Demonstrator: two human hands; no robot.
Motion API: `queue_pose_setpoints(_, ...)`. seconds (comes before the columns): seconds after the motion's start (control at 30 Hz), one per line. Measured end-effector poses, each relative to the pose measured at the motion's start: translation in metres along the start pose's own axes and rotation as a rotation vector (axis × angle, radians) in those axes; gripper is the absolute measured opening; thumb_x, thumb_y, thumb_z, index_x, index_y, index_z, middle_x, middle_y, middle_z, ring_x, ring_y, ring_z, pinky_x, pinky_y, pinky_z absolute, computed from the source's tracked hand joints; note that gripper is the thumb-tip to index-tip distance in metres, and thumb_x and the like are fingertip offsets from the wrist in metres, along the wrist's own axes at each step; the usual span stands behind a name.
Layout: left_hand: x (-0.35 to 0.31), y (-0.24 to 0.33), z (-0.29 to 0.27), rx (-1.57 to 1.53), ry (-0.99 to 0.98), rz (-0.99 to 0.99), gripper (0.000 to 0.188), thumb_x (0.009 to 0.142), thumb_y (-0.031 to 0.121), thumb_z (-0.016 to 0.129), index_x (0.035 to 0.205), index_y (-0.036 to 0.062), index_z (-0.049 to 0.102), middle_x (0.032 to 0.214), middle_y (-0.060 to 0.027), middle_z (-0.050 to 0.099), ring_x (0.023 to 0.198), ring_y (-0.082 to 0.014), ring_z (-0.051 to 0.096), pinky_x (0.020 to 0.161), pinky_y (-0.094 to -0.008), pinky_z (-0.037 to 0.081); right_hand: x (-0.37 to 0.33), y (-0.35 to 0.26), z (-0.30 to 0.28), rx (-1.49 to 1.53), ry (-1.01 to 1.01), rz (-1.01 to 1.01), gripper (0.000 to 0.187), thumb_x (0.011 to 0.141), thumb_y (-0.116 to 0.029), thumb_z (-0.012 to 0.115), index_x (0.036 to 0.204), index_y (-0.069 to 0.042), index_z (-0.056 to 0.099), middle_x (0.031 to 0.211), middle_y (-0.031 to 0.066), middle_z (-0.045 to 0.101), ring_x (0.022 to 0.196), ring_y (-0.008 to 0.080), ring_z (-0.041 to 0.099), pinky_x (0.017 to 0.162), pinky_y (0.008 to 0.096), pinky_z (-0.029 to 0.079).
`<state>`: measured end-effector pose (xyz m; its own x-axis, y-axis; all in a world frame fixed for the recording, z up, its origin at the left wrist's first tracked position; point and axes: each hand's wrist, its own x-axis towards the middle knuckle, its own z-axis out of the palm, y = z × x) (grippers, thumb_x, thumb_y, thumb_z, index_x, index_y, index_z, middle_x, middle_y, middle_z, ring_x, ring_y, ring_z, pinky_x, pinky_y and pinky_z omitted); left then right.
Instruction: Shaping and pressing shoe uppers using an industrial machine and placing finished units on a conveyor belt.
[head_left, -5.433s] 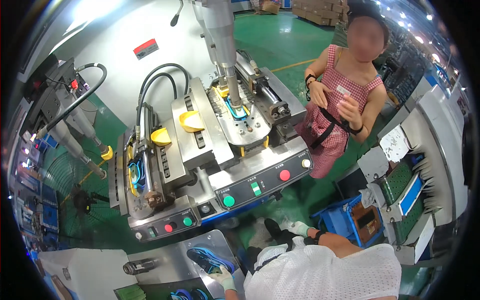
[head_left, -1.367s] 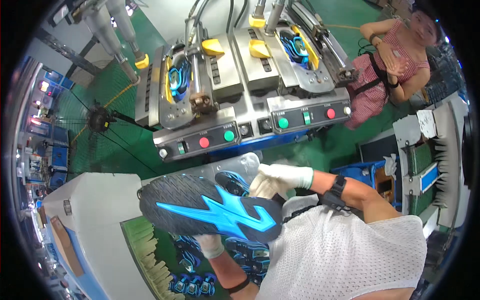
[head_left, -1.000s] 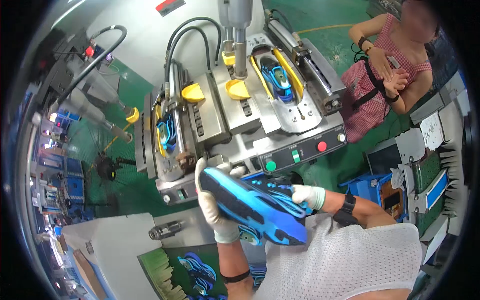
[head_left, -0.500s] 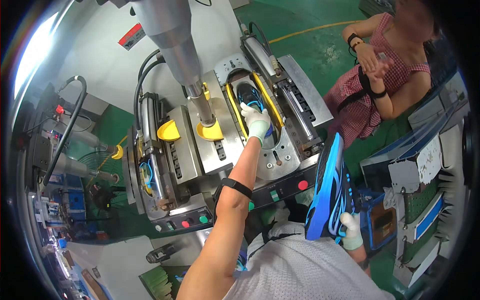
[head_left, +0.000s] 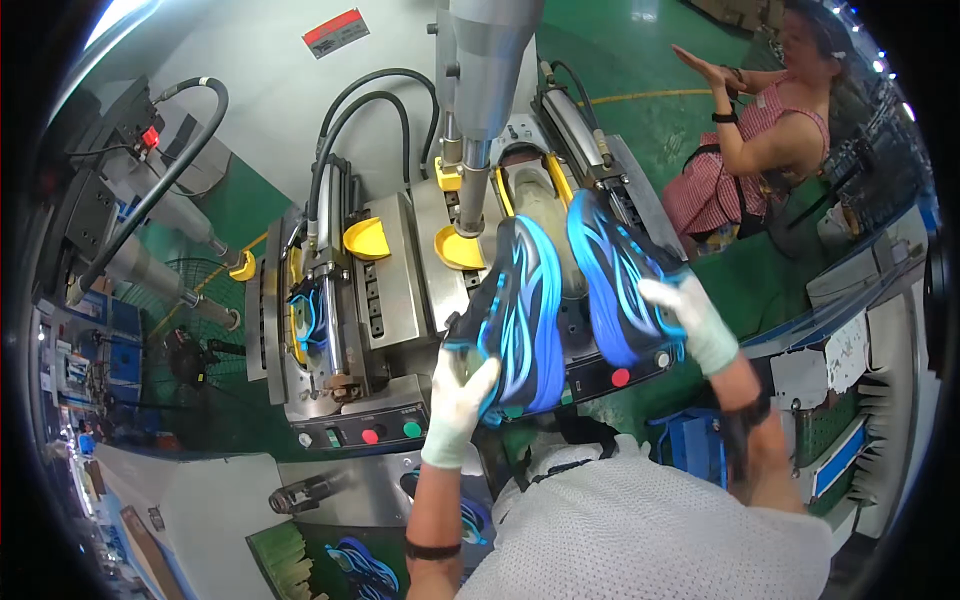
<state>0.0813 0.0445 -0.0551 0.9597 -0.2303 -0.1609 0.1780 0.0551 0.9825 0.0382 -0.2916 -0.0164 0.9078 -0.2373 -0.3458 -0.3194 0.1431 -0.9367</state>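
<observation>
My left hand [head_left: 460, 400], in a white glove, grips a black and blue sneaker [head_left: 533, 315] by its heel end. A second, matching sneaker [head_left: 606, 280] is in my gloved right hand [head_left: 697, 322], also held near the heel. Both sneakers are held up side by side with their toes away from me, tilted so their blue sole sides show. Beyond them is the press machine's shoe cradle [head_left: 535, 185], edged by yellow pads, with no shoe showing in it. The sneakers hide the cradle's near part.
A steel press column [head_left: 480, 110] comes down left of the cradle, near yellow pads [head_left: 366, 239]. Another sneaker [head_left: 312, 318] sits in the left station. More sneakers [head_left: 362, 568] lie below at left. A co-worker [head_left: 745, 170] stands at the far right. Red and green buttons line the front panel [head_left: 375, 436].
My left hand has lifted the sneaker out of the cradle and brought it nearer. The right hand has raised its sneaker forward beside it. The view has shifted, and the co-worker's hands have moved.
</observation>
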Motion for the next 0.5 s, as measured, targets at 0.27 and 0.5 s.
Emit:
queue_pose_setpoints(0.27,-0.252,-0.046,-0.123,0.020,0.347,-0.232,0.070,0.078,0.017,0.075,0.140,-0.0031,0.049,0.125,-0.0091,0.060,0.110,-0.0191,0.058,0.099,-0.0340,0.045,0.278,0.111,0.080,-1.154,0.539,-0.245,0.060,0.075,-0.028,0.074,0.118,0.010,0.057,0.111,0.0322,0.066,0.109,0.0455,0.065,0.095,0.0462,0.053)
queue_pose_setpoints(0.5,-0.375,-0.115,-0.132,0.302,1.053,-0.557,0.046,0.091,0.019,0.071,0.124,-0.0079,0.051,0.114,-0.0144,0.059,0.105,-0.0239,0.056,0.096,-0.0374,0.044,0.295,0.088,0.046,-0.677,0.015,-0.241,0.026,0.078,-0.025,0.077,0.077,0.000,0.070,0.070,0.0056,0.070,0.057,0.0146,0.064,0.053,0.0324,0.047)
